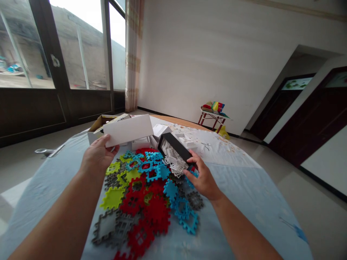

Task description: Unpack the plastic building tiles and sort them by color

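Observation:
My left hand (100, 153) grips the end of a flat white box lid (129, 130), raised over the table's left side. In my right hand (202, 175) is a black box (179, 145), tilted with its open side toward me. White plastic pieces (172, 157) fill it and show at its lower end. Below both hands lies a pile of notched plastic building tiles: red ones (157, 211), blue ones (170, 189), lime green ones (112, 198) and grey ones (107, 224). Some tiles have window-like cutouts.
White boxes (141, 143) and an open carton (97, 124) stand behind the pile. A light blue cloth (230, 202) covers the round table. Farther back, a small stand (214, 115) holds colourful items by the wall. Glass doors are on the left.

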`<action>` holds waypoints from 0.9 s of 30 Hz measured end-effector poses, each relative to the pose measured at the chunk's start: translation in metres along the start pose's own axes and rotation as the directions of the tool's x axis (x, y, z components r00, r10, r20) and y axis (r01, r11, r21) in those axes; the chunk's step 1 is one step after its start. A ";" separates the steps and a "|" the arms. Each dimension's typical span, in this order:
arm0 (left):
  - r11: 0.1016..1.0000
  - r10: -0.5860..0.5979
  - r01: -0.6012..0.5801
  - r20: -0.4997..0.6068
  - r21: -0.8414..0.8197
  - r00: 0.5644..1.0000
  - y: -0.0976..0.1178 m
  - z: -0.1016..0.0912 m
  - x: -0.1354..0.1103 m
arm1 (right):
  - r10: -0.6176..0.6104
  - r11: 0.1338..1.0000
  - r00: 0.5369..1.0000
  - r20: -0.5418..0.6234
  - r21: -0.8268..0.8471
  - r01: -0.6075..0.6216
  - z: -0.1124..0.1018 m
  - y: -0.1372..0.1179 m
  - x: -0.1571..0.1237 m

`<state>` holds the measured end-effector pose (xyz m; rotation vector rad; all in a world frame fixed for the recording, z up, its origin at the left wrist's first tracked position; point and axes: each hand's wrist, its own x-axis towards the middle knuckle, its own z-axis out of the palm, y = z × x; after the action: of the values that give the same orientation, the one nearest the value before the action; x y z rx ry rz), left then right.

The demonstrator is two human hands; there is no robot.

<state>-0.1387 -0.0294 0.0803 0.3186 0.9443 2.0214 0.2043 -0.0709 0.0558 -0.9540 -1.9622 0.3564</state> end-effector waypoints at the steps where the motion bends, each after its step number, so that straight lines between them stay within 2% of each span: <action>1: 1.000 0.001 -0.001 -0.001 -0.003 1.000 0.000 0.000 0.000 | -0.045 0.999 0.999 0.010 -0.023 0.046 0.001 -0.006 0.003; 3: 1.000 0.001 -0.001 -0.007 -0.009 1.000 0.001 0.000 -0.001 | -0.094 0.994 0.996 -0.008 -0.054 0.094 0.003 -0.012 0.009; 9: 0.999 -0.013 0.013 -0.021 -0.030 1.000 0.002 0.002 -0.004 | -0.088 0.992 0.992 -0.092 -0.095 0.079 -0.002 -0.005 0.010; 17: 0.998 -0.018 0.017 -0.028 -0.052 0.999 0.002 0.003 -0.005 | -0.214 0.956 0.976 -0.045 -0.216 0.199 -0.022 -0.009 0.008; 20: 0.999 -0.018 0.017 -0.019 -0.050 1.000 0.002 0.004 -0.006 | -0.234 0.947 0.964 -0.130 -0.253 0.196 -0.026 -0.006 0.010; 23: 0.999 -0.025 0.025 -0.002 -0.040 1.000 0.001 0.005 -0.008 | -0.147 0.981 0.952 -0.270 -0.163 0.105 -0.025 0.001 0.009; 25: 0.999 -0.034 0.034 0.023 -0.028 0.999 -0.002 0.007 -0.010 | -0.025 1.000 0.941 -0.337 -0.011 0.023 -0.022 0.007 0.008; 27: 0.999 -0.046 0.047 0.055 -0.011 0.997 -0.006 0.009 -0.013 | 0.117 0.984 0.929 -0.352 0.170 -0.060 -0.019 0.012 0.006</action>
<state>-0.1229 -0.0330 0.0837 0.3409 0.8974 1.9656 0.2244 -0.0608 0.0630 -0.9349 -1.5371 0.3526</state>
